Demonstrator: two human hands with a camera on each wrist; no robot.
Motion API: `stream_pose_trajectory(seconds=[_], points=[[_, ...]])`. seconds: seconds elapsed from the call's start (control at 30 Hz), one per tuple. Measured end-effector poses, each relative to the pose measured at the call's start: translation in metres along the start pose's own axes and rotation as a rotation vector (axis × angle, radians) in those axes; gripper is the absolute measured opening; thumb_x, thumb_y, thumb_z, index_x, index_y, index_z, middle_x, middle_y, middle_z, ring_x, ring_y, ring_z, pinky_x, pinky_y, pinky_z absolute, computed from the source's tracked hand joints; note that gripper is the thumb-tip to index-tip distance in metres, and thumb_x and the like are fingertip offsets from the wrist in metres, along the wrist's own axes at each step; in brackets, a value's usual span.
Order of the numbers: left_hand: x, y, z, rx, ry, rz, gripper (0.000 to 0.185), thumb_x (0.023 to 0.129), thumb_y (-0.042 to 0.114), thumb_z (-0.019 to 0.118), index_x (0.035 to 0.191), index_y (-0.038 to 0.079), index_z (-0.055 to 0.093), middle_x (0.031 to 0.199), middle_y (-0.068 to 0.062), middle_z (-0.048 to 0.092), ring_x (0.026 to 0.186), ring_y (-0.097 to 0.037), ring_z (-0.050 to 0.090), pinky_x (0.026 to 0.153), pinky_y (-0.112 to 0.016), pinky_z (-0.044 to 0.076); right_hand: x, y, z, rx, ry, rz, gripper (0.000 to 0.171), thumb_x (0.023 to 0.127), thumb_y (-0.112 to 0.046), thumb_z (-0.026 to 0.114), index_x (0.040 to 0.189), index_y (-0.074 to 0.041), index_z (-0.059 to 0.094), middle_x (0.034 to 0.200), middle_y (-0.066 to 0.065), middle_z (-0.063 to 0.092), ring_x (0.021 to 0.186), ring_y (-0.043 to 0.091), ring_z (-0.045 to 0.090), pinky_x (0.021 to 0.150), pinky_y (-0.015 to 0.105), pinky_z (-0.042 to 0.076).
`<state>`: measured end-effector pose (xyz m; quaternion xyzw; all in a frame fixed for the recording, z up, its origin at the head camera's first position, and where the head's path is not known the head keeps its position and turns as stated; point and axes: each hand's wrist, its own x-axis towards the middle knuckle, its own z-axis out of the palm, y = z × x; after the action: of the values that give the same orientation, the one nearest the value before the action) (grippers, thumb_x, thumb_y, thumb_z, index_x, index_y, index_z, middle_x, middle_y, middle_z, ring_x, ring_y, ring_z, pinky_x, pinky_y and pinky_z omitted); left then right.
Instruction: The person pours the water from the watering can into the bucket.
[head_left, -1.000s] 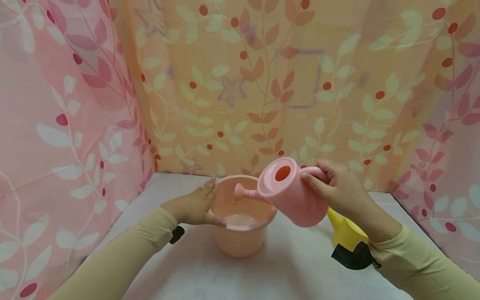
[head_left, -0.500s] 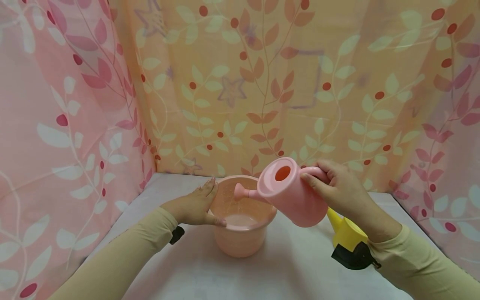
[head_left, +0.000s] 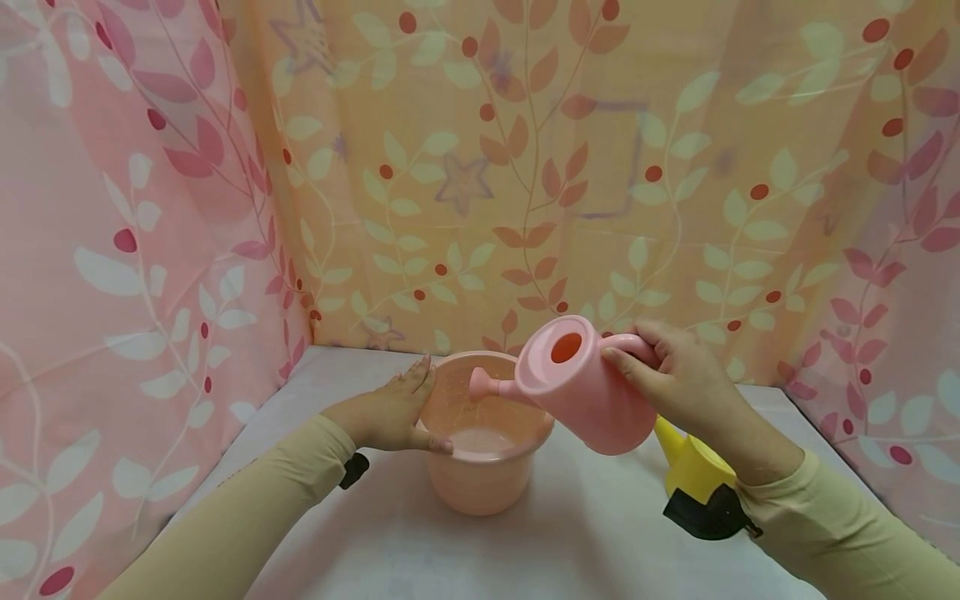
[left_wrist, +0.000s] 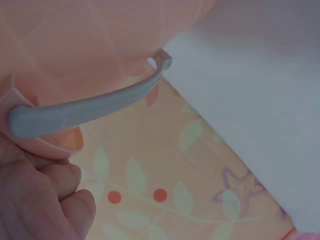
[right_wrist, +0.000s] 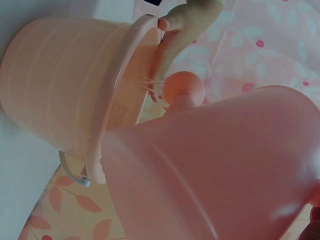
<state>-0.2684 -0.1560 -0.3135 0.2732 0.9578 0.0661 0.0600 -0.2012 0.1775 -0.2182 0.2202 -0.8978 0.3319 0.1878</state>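
Now: right hand (head_left: 686, 379) grips the handle of the pink can (head_left: 581, 387), tilted, spout over the bucket (head_left: 483, 475) mid-worktop (head_left: 585, 542). Left hand (head_left: 393, 408) lies against the bucket's left rim, thumb hooked over the edge. Yellow can (head_left: 693, 467) sits just behind the right wrist. Leaf-print curtain (head_left: 525, 167) at back.
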Motion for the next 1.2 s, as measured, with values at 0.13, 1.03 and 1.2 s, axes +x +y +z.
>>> stream_pose_trajectory(seconds=[0.13, 1.03, 1.2], points=[[0.0005, -0.0002, 0.0004, -0.002, 0.001, -0.001, 0.122, 0.067, 0.079, 0.049, 0.144, -0.007, 0.008, 0.151, -0.022, -0.002, 0.139, -0.03, -0.002, 0.111, -0.046, 0.011, -0.0002, -0.0002, -0.0004, -0.002, -0.002, 0.004, 0.022, 0.087, -0.032, 0.062, 0.083, -0.011, 0.057, 0.071, 0.001, 0.058, 0.071, 0.02, 0.051, 0.055, 0.026, 0.049], [-0.0009, 0.0017, -0.0007, 0.0, -0.014, -0.034, 0.124, 0.065, 0.081, 0.048, 0.145, -0.004, 0.006, 0.151, -0.019, -0.004, 0.139, -0.027, -0.003, 0.111, -0.044, 0.01, -0.0003, -0.0026, -0.0015, -0.004, -0.001, 0.001, 0.021, 0.087, -0.032, 0.062, 0.085, -0.011, 0.058, 0.073, 0.002, 0.058, 0.072, 0.02, 0.051, 0.056, 0.026, 0.049], [-0.0008, 0.0016, -0.0005, 0.0, -0.015, -0.037, 0.124, 0.064, 0.082, 0.047, 0.145, -0.003, 0.006, 0.151, -0.019, -0.004, 0.139, -0.027, -0.003, 0.111, -0.044, 0.01, -0.0011, -0.0017, -0.0013, -0.006, 0.004, -0.002, 0.02, 0.087, -0.032, 0.062, 0.086, -0.011, 0.059, 0.074, 0.001, 0.059, 0.072, 0.019, 0.051, 0.057, 0.026, 0.05]])
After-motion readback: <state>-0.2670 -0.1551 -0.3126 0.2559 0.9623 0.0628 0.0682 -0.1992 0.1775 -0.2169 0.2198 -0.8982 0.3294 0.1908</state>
